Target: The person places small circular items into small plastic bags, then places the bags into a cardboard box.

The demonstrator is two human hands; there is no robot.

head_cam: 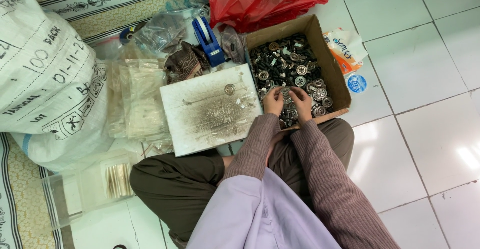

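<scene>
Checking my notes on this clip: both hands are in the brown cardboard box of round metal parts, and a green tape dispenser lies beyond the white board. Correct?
Not quite: the head view shows the tape dispenser is blue, not green. The rest holds: the left hand and right hand are in the brown cardboard box of round metal parts, beside the white board.

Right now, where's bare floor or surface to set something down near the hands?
Free: white tile floor right of the cardboard box, and most of the white board, bar one small disc. Crowded: the box interior, where left hand and right hand work, and the bag pile left of the board.
</scene>
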